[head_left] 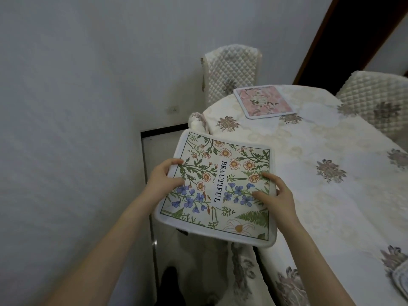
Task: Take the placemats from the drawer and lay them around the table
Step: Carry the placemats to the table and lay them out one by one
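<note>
While both hands grip its sides, floral placemat (220, 191), white border, "BEAUTIFUL" printed, left hand (163, 180), right hand (276, 195).

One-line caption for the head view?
Both hands, left hand and right hand, hold a floral placemat over the table edge.

Two quilted chairs (231, 71) (375, 102) beside a grey wall (77, 85)

Open cloth lying ahead of my hands

The surface (320, 195) is lying bare to my right between the pink placemat (263, 102) at the far end and another mat's corner (400, 276) near me; two quilted chairs (231, 74) are hemming the far edges, and the wall (77, 107) is closing off my left.
</note>
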